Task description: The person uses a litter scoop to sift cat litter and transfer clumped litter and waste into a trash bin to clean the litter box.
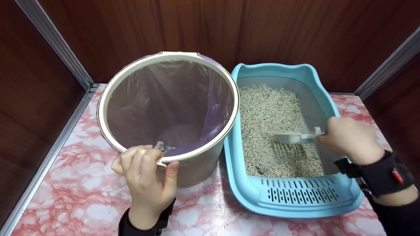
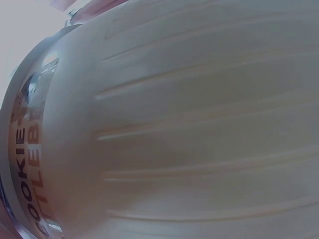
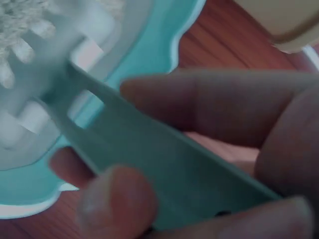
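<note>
head view: scooping appears under way rather than finished. bin (image 1: 170, 108), lined with a purple bag (image 1: 210, 108), stands on the pink marbled counter (image 1: 75, 196) at 9 o'clock of the blue litter tray (image 1: 295, 196), the two just beside each other. one small grey clump (image 1: 160, 145) lies in the bag near the bin's 6 o'clock rim, so a first load seems already dropped; the litter (image 1: 269, 111) fills most of the tray, with a scraped bare patch near its 5 o'clock corner, and a small dark lump (image 1: 261, 170) remains near the tray's 6 o'clock edge. left hand (image 1: 147, 178) grips the bin rim at 6 o'clock, fingers curled over the edge, thumb outside. right hand (image 1: 352, 139), at 3 o'clock of the tray, holds the grey scoop (image 1: 297, 137) by its handle, the blade reaching toward 9 o'clock, low over the litter; whether it carries anything cannot be told.

left wrist view: ribbed pale outer wall of the bin (image 2: 199, 129) fills the frame, with part of a dark printed label at 9 o'clock; the hand itself is not shown.

right wrist view: fingers (image 3: 214, 107) and thumb (image 3: 117, 204) pinch the flat scoop handle (image 3: 164, 159), which runs toward 10 o'clock over the tray's blue rim (image 3: 149, 55); blurred litter (image 3: 25, 15) shows at 11 o'clock.
</note>
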Demonstrator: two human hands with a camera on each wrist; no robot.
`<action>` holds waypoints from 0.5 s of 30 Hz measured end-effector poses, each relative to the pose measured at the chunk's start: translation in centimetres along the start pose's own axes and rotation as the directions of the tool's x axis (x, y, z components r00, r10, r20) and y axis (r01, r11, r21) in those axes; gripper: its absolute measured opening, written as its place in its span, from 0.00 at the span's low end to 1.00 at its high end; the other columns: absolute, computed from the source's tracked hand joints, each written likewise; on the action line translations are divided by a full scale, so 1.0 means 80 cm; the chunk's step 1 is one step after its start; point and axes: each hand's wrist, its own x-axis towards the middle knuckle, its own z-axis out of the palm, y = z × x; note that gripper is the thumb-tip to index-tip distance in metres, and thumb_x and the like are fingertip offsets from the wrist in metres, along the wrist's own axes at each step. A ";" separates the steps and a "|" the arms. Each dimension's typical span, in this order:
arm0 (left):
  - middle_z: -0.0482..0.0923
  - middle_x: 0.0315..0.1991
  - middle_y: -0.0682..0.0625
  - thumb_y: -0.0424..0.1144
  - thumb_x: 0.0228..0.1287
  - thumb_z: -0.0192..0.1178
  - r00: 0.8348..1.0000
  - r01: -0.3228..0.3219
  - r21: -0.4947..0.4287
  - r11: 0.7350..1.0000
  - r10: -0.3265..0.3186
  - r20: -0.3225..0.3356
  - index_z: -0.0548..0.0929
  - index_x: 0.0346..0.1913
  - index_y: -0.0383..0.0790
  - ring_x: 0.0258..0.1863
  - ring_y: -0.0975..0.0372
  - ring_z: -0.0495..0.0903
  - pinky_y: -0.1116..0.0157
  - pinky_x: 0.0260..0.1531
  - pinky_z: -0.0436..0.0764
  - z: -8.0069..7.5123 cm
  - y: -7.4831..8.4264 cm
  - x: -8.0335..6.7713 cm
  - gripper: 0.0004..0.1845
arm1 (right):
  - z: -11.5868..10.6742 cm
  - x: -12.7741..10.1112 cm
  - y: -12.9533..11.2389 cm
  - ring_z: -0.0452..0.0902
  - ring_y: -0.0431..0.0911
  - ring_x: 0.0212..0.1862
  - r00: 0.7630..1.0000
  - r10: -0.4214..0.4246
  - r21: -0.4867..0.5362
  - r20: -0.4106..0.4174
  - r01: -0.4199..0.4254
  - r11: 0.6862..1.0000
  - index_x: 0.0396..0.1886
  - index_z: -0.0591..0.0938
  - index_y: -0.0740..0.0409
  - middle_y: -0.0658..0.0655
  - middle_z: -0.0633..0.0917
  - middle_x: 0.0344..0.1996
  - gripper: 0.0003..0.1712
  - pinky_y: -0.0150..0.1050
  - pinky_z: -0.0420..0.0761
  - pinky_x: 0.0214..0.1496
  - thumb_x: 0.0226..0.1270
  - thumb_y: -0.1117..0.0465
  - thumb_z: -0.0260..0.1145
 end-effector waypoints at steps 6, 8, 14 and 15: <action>0.69 0.21 0.45 0.57 0.73 0.51 1.000 -0.003 0.005 1.000 0.003 0.006 0.74 0.28 0.34 0.35 0.49 0.67 0.54 0.50 0.51 0.000 0.000 0.000 0.28 | 0.020 0.023 0.005 0.70 0.49 0.24 0.994 0.015 0.047 0.110 -0.021 0.999 0.25 0.81 0.60 0.57 0.77 0.21 0.14 0.43 0.68 0.22 0.61 0.53 0.65; 0.68 0.21 0.45 0.57 0.73 0.51 1.000 -0.003 0.004 1.000 0.003 0.009 0.74 0.28 0.34 0.35 0.49 0.67 0.55 0.50 0.51 0.000 0.000 0.000 0.27 | 0.025 0.029 0.006 0.70 0.49 0.24 0.995 0.025 0.059 0.095 -0.030 0.998 0.25 0.80 0.60 0.57 0.76 0.20 0.15 0.44 0.68 0.23 0.61 0.52 0.65; 0.68 0.21 0.45 0.57 0.73 0.51 1.000 -0.005 0.001 1.000 0.005 0.003 0.73 0.27 0.34 0.35 0.49 0.67 0.55 0.50 0.51 0.000 0.000 0.000 0.28 | 0.036 0.042 0.005 0.70 0.50 0.23 0.998 0.033 0.086 0.058 -0.038 0.996 0.22 0.78 0.58 0.57 0.76 0.19 0.15 0.44 0.68 0.21 0.59 0.52 0.66; 0.68 0.21 0.45 0.57 0.73 0.51 1.000 -0.004 0.000 1.000 0.004 0.001 0.73 0.27 0.34 0.35 0.49 0.67 0.55 0.50 0.51 0.001 0.000 0.000 0.28 | 0.039 0.043 0.005 0.71 0.50 0.22 0.998 0.032 0.086 0.051 -0.036 0.996 0.21 0.77 0.58 0.57 0.76 0.18 0.15 0.44 0.68 0.21 0.59 0.52 0.66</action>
